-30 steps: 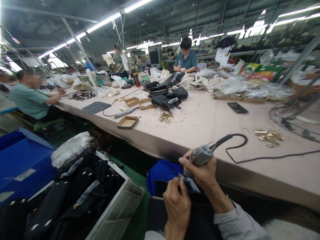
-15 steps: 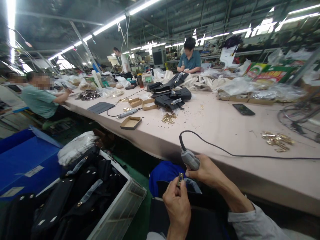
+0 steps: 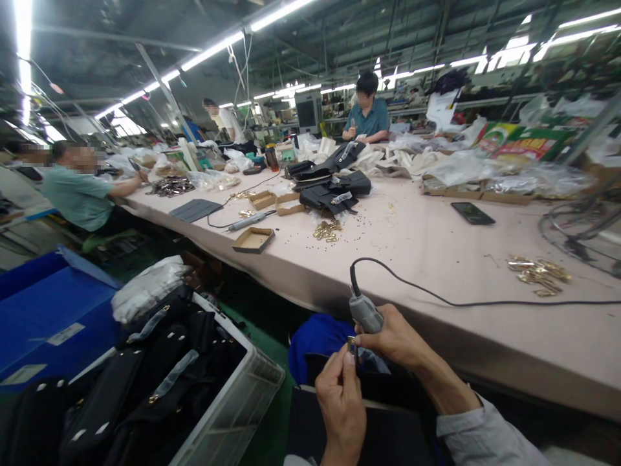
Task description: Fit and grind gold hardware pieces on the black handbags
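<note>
My right hand [image 3: 395, 340] is closed round a grey corded electric screwdriver [image 3: 365, 312], held nearly upright with its tip pointing down. My left hand [image 3: 341, 401] pinches a small gold metal fitting [image 3: 352, 345] just below that tip. Both hands hover over a black bag [image 3: 359, 421] on my lap, in front of the table's near edge. The tool's black cable [image 3: 436, 296] runs off to the right across the pink table [image 3: 436, 252].
A white crate [image 3: 228, 404] of black bags stands at my left beside a blue bin [image 3: 48, 317]. On the table lie gold hardware [image 3: 536, 272], a phone [image 3: 472, 212], small cardboard trays [image 3: 253, 239] and black bags [image 3: 332, 191]. Other people work at the far sides.
The screwdriver has swung from lying sideways to nearly upright over the fitting, and its cable now trails flat to the right. My left hand has kept its pinch on the gold fitting.
</note>
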The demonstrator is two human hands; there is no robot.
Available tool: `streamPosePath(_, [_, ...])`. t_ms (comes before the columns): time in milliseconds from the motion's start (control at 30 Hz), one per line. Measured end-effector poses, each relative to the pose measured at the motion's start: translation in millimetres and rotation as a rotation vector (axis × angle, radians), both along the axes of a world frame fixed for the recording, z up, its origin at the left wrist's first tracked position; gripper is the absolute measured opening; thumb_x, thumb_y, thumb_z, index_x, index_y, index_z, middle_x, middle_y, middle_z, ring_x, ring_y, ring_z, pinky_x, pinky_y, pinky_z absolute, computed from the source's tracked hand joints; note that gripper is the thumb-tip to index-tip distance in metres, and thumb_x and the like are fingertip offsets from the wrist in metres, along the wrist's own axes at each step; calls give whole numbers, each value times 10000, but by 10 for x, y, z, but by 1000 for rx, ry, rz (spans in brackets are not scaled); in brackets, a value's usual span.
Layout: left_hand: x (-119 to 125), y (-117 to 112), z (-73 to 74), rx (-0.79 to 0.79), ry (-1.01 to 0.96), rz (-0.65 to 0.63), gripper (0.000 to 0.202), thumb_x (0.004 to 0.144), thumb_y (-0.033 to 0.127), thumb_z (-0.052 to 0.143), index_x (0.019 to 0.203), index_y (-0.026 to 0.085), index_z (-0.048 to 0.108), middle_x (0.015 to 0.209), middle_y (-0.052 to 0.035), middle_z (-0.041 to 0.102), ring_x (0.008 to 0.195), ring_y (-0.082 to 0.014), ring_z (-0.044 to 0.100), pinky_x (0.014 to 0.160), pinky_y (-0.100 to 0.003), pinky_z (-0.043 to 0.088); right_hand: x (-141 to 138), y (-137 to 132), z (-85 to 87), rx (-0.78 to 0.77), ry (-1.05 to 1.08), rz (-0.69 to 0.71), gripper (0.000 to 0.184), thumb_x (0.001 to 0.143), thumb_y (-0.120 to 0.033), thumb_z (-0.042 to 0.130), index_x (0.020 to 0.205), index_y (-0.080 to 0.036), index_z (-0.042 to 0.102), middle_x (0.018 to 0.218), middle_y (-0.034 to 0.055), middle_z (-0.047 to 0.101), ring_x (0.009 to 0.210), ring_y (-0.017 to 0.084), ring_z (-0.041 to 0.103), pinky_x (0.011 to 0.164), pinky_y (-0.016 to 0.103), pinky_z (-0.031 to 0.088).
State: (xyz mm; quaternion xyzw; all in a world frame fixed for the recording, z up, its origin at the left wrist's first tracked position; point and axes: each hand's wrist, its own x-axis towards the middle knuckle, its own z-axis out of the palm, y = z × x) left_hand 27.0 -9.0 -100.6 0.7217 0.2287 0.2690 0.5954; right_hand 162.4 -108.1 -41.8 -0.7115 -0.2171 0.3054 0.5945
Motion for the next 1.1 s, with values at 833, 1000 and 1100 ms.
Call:
streamPosePath(833, [68, 120, 248, 211, 142, -45, 226, 940, 273, 613, 948, 202, 828, 773, -79, 764, 651, -216, 693, 610, -305, 531, 91, 29, -98, 33, 70, 33, 242, 682, -289, 852, 792, -125, 713, 597, -15, 611, 505, 115, 497, 487, 234, 384])
streamPosePath(1000, [132, -75, 83, 781, 115, 132, 237, 959, 119, 516, 1030, 129, 742, 822, -134, 744, 717, -273, 736, 639, -358, 559, 116, 32, -127, 76, 119, 26, 235, 693, -269, 843, 804, -120, 699, 573, -25, 587, 484, 105, 471, 469, 229, 362])
streamPosePath(1100, [195, -147, -8, 892, 126, 194, 263, 966, 73, 480, 1106, 85, 702, 891, -170, 753, 751, -285, 751, 654, -363, 568, 136, 22, -118, 87, 126, 30, 241, 693, -266, 844, 809, -117, 694, 580, -25, 589, 488, 99, 463, 470, 225, 359])
